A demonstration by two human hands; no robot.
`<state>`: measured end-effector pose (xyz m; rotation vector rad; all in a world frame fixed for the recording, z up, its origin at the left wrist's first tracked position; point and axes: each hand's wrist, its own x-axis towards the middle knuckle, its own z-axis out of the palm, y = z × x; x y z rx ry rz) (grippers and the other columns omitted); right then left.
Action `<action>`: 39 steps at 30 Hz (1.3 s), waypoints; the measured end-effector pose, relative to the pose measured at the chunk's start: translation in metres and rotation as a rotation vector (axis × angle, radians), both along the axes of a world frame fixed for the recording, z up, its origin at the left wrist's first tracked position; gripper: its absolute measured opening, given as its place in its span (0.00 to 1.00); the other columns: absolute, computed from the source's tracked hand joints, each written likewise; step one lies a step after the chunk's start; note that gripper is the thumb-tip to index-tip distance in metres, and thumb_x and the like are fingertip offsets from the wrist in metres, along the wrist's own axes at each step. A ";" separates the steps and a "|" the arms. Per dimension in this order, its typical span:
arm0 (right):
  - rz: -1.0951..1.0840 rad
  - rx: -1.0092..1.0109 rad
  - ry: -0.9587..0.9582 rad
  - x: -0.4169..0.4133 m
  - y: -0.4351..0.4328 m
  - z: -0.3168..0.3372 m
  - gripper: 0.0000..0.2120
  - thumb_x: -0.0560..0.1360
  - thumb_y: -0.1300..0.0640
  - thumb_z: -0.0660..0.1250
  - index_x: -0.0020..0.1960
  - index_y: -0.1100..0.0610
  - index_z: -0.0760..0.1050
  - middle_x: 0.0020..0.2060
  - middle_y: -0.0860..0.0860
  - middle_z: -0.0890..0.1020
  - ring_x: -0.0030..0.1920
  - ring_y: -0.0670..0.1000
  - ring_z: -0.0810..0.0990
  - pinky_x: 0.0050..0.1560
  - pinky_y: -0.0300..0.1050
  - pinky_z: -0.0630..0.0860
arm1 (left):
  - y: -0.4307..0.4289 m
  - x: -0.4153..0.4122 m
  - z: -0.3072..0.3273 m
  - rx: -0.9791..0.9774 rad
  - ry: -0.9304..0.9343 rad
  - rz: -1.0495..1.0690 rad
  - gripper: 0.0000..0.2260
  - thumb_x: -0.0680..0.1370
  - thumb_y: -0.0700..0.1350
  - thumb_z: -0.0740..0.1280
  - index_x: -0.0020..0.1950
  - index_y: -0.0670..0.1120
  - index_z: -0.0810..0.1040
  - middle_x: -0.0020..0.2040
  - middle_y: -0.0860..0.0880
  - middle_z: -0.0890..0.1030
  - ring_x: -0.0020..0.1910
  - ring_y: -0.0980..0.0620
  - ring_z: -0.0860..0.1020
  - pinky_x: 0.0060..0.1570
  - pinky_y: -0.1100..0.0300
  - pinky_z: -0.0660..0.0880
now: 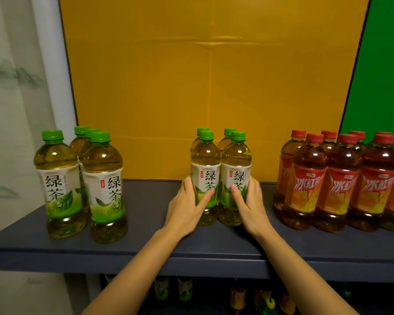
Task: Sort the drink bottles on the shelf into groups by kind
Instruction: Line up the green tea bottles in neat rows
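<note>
my left hand wraps the front-left green tea bottle low on its label, thumb laid across the front and fingers curled round its outer side. my right hand does the same on the front-right green tea bottle, thumb on the label and fingers round the far side. both grips are narrow, snug to the plastic, with the 2 bottles pressed side by side between my palms. they stand upright on the dark shelf, and i take this pair as my landmark.

directly behind the pair stand 2 more green-capped bottles; only their caps and shoulders show. well to the left of the pair is another group of green tea bottles, 4 caps visible, the rear ones mostly hidden. near the right of the pair is a block of red tea bottles, cut off by the frame edge, so i cannot count them.

my fingertips on the outer sides are out of sight behind the bottles. behind the pair hangs a yellow backdrop, with a green panel further right. below the pair, on a lower level, some bottles sit in shadow, too dim to tell their kind.
</note>
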<state>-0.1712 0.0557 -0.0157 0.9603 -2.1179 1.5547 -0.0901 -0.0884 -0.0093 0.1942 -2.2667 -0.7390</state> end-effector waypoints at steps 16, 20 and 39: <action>0.394 0.034 0.102 0.102 -0.093 0.014 0.21 0.74 0.51 0.64 0.65 0.52 0.65 0.59 0.50 0.73 0.59 0.43 0.71 0.59 0.28 0.64 | -0.096 0.142 -0.015 -0.055 0.633 0.478 0.16 0.72 0.45 0.63 0.57 0.39 0.69 0.53 0.37 0.72 0.53 0.45 0.69 0.53 0.61 0.65; 0.607 0.189 -0.182 0.124 -0.148 0.009 0.38 0.70 0.51 0.72 0.73 0.54 0.55 0.68 0.47 0.66 0.67 0.43 0.65 0.67 0.37 0.63 | -0.131 0.151 -0.009 0.195 0.497 0.565 0.31 0.73 0.47 0.70 0.69 0.39 0.59 0.66 0.37 0.64 0.66 0.41 0.65 0.64 0.47 0.66; -0.031 0.056 -0.205 0.064 -0.163 0.006 0.32 0.71 0.50 0.70 0.68 0.59 0.61 0.64 0.56 0.72 0.64 0.57 0.72 0.60 0.51 0.70 | -0.152 0.149 -0.021 0.318 0.361 0.398 0.21 0.69 0.46 0.73 0.58 0.43 0.71 0.52 0.48 0.78 0.51 0.51 0.76 0.52 0.55 0.73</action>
